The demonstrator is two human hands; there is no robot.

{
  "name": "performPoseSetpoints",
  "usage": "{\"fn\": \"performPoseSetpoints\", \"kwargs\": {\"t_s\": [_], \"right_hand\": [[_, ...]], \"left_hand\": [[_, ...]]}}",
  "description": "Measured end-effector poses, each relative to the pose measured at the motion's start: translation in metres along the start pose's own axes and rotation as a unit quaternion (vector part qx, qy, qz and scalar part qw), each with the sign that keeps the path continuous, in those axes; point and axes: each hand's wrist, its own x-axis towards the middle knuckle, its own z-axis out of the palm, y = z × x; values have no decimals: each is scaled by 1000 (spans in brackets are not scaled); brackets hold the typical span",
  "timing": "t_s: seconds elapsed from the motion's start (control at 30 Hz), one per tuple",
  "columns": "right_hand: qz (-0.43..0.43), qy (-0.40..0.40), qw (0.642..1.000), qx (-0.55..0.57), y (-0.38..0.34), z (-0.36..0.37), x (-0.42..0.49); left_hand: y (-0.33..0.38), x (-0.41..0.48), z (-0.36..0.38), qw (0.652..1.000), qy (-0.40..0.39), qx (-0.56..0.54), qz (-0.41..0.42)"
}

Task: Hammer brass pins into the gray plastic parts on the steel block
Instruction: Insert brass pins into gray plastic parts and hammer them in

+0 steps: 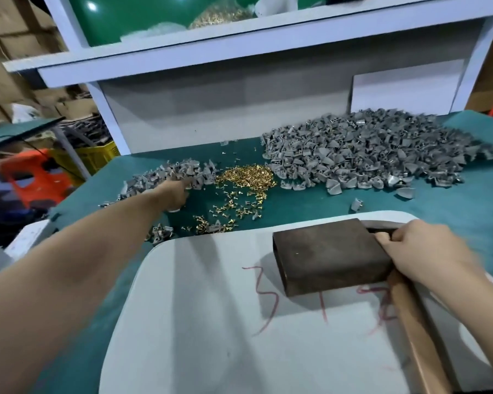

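Since the steel block [330, 260] is by far the biggest thing in play, start there: it's a dark, dull brownish slab lying flat on a white board [211, 308] with red scribbles, close in front of the person and off to the right. I'd bet it's properly heavy and dead stiff, so it should stay put as an anvil, and if you had to shift it you'd take it by the long sides. Its top is bare right now, no part on it, just a tiny bright fleck. Next down is the hammer [417, 322]: pale wooden handle running toward the bottom right, dark head tucked just past the block's far right corner. The right hand [427, 251] has its fingers wrapped round the handle high up near the head, right against the block's edge, a choked-up hold that's good for light taps I reckon. Then the gray plastic parts [367, 149], a big heap at the back right of the green mat [473, 206] plus a smaller heap [168, 174] back left. They're little wedge-shaped mouldings, light, hard and probably skittery, so pinch one by its flat sides. The left hand [174, 194] is stretched out to that smaller heap, but it's blurred and I can't tell whether the fingers have closed on anything. Smallest of all are the brass pins [245, 177]: shiny gold, piled between the two heaps and scattered toward the board. Tiny, rolly, easy to drop, so a fingertip pinch on the shank is my guess.
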Motion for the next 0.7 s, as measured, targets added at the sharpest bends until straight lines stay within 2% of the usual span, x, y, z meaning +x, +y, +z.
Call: {"fn": "performPoseSetpoints", "kwargs": {"t_s": [0.13,0.23,0.33,0.47,0.57,0.7], "right_hand": [[1,7,1000,3,-1,-1,-1],[1,5,1000,5,-2,-2,-4],[1,1,1000,9,-2,-3,-3],[8,0,1000,4,1,-5,-3],[7,-3,1000,9,1,-5,-3],[0,1,1000,9,0,-5,-3]], "left_hand": [[0,1,-4,993,79,4,88],[9,1,-6,985,125,50,108],[19,0,-10,980,149,29,129],[27,-3,-14,979,147,5,144],[26,-6,-16,981,92,-72,157],[25,-11,-19,974,100,-25,204]]}}
